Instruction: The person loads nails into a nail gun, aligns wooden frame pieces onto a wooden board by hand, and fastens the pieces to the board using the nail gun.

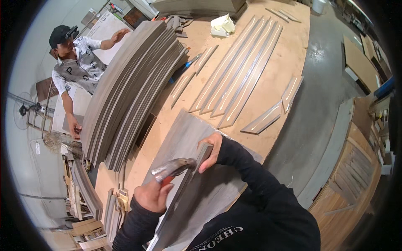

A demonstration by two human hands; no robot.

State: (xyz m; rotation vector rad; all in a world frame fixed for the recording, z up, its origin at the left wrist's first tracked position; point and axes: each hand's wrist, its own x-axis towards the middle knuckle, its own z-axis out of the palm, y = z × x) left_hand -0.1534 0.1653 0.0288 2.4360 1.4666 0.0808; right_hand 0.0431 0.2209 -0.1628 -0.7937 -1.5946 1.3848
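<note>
My left hand (151, 196) is closed round the handle of a hammer (172, 168) with a worn metal head. The hammer head is against or very near the side of a long grey board (184, 190), close to its upper end. That board stands on edge and runs down toward my body. My right hand (212, 151) grips its far end, fingers wrapped over the corner. Beneath lies a wide grey wood-grain panel (180, 125), flat on the workbench (268, 144). Most of the hammer's handle is hidden by my left hand.
Several long grey strips (240, 79) with pale glue lines lie beyond the panel, with shorter glued pieces (264, 119) to their right. A tall stack of grey panels (138, 92) stands at left, a co-worker (79, 62) behind it. Crumpled pale paper (222, 26) sits far back.
</note>
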